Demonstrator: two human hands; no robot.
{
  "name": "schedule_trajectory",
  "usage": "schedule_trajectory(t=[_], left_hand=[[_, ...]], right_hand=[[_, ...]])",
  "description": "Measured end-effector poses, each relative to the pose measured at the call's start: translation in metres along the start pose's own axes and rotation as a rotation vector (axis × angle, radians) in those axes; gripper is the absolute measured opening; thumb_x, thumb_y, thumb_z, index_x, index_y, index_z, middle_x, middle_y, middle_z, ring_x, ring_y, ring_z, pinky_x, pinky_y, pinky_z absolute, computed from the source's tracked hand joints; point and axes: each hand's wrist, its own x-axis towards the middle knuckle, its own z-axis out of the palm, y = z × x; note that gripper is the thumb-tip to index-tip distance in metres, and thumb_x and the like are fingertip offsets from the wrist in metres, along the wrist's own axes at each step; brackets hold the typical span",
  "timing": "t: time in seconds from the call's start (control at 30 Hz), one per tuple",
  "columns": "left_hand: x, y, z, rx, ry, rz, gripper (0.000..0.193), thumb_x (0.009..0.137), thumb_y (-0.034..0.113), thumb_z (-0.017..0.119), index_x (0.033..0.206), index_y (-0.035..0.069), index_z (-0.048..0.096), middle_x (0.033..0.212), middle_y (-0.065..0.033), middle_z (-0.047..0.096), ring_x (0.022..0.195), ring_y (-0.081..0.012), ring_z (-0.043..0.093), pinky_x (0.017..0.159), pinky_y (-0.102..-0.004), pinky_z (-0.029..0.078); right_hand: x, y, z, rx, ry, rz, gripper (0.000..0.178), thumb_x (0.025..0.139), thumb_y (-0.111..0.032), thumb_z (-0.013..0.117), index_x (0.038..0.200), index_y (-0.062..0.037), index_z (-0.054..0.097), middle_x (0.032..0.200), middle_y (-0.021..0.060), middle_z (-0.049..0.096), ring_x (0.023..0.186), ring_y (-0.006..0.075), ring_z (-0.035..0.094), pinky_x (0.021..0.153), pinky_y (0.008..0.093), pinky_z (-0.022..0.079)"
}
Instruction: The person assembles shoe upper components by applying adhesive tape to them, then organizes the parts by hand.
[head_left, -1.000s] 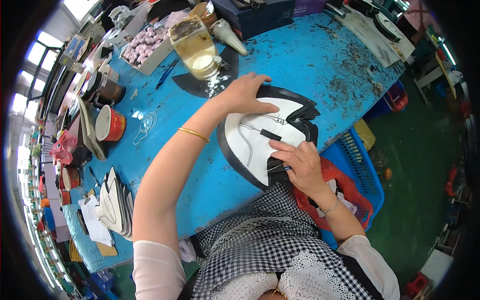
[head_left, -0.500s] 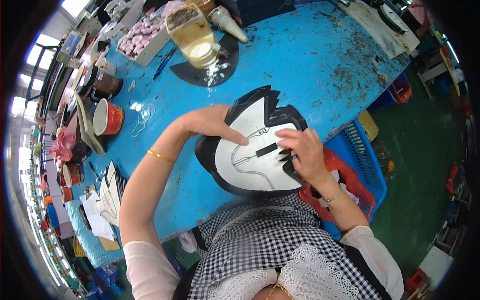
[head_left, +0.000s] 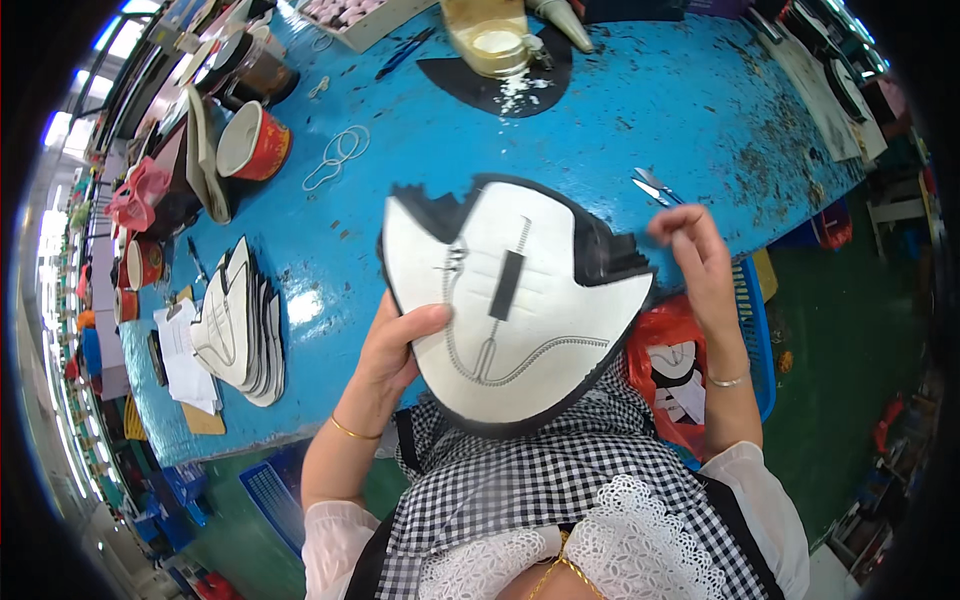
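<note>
My left hand (head_left: 392,345) is closed on the left edge of a stack of white-and-black shoe uppers (head_left: 540,330), its thumb lying on the white top face. The stack is tilted above the table's front edge, with a black strip at its middle and stitched curved lines. My right hand (head_left: 692,245) is raised just off the stack's right corner, fingers loosely bent and apart, with nothing visible in them. Beyond its fingertips a small pair of thread snips (head_left: 655,187) lies on the blue table (head_left: 600,150).
Another stack of uppers (head_left: 240,330) lies at left beside white papers (head_left: 180,350). A red paper tub (head_left: 255,145) and a looped cord (head_left: 338,160) are farther back. A powdery container (head_left: 500,45) stands on a black sheet. At right, a red bag (head_left: 665,330) sits by a blue basket (head_left: 757,345).
My right hand has let go of the stack and moved away to the right. The stack has turned, and my left hand has shifted down to its lower left edge. The view has swung.
</note>
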Motion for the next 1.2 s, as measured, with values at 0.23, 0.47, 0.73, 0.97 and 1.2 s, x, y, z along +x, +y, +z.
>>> schedule_trajectory(t=[0.23,0.47,0.73,0.97,1.2], left_hand=[[-0.032,-0.032,-0.011,-0.062,0.026,0.133,0.072,0.077,0.015,0.077,0.138,-0.004,0.044,0.129,-0.0168,0.059,0.115,-0.0284,0.061,0.099,-0.0402,0.05],[-0.059,-0.042,-0.052,-0.233,-0.101,0.025,0.083,0.075,0.032,0.076,0.142,-0.003,0.042,0.137,-0.0193,0.054,0.123,-0.0327,0.057,0.104,-0.0451,0.047],[-0.095,-0.09,-0.082,-0.554,-0.272,0.099,0.09,0.068,0.024,0.081,0.145,-0.002,0.04,0.14,-0.0167,0.053,0.127,-0.0321,0.053,0.107,-0.0451,0.043],[-0.096,-0.086,-0.029,0.151,0.217,0.122,0.081,0.074,0.02,0.083,0.141,-0.002,0.044,0.131,-0.0158,0.058,0.118,-0.0258,0.059,0.1,-0.0388,0.049],[-0.068,-0.048,-0.012,-0.185,0.219,-0.014,0.054,0.086,0.017,0.068,0.133,-0.005,0.051,0.126,-0.0195,0.061,0.114,-0.0299,0.062,0.098,-0.0418,0.052]], right_hand=[[-0.049,0.012,0.076,0.802,-0.483,0.244,0.055,0.093,-0.018,0.061,0.14,0.0034,0.043,0.136,0.0142,0.055,0.128,0.0224,0.052,0.11,0.0388,0.039],[-0.043,-0.022,0.113,0.612,-0.27,0.322,0.067,0.084,-0.02,0.069,0.142,0.0005,0.042,0.134,0.0137,0.058,0.122,0.025,0.058,0.103,0.0394,0.048],[-0.059,-0.017,0.128,0.949,-0.119,0.539,0.058,0.09,-0.02,0.061,0.142,0.0006,0.043,0.137,0.0169,0.056,0.125,0.0297,0.056,0.107,0.0459,0.045],[-0.059,-0.038,0.151,0.78,-0.064,0.574,0.054,0.091,-0.006,0.06,0.141,-0.002,0.04,0.132,0.0131,0.056,0.12,0.0231,0.057,0.101,0.0392,0.048],[-0.035,-0.029,0.134,0.825,-0.065,0.576,0.044,0.094,-0.014,0.061,0.135,-0.0007,0.049,0.125,0.0128,0.062,0.113,0.0231,0.062,0.099,0.0378,0.051]])
